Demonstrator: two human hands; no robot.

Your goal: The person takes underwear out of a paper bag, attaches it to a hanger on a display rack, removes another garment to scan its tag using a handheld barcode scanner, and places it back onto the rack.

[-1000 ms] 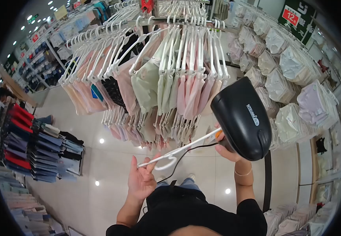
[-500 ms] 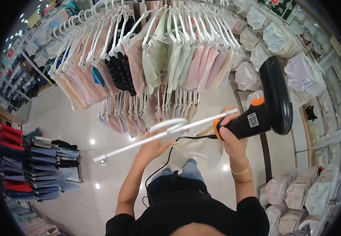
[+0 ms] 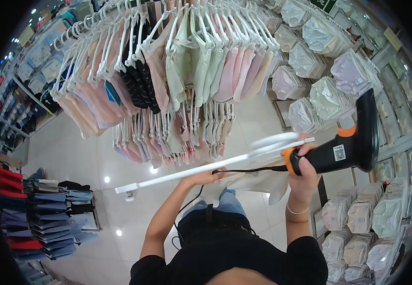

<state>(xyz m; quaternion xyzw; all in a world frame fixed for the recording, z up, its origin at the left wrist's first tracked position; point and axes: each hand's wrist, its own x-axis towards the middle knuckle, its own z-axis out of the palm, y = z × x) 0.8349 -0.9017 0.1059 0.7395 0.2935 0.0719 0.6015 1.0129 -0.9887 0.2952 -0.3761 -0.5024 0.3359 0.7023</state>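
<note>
A black and orange barcode scanner is gripped in my right hand, its handle pointing up and away. One end of a white clothes hanger lies by the fingers of that hand. The hanger slants across in front of me, its far-left end in the air and its hook near my right hand. Cream fabric hangs below and behind it. My left hand is closed beneath the hanger, by the scanner's black cable; its fingertips are partly hidden, so its hold is unclear.
Ahead, a rack of pastel garments on white hangers has a lower row beneath it. Packs of underwear hang along the wall display at the right. At the left stands a rack of folded red and blue clothes. Tiled floor lies between.
My right hand has shifted right and slightly down with the scanner. My left hand has moved right below the hanger, and the hanger's hook has shifted right too.
</note>
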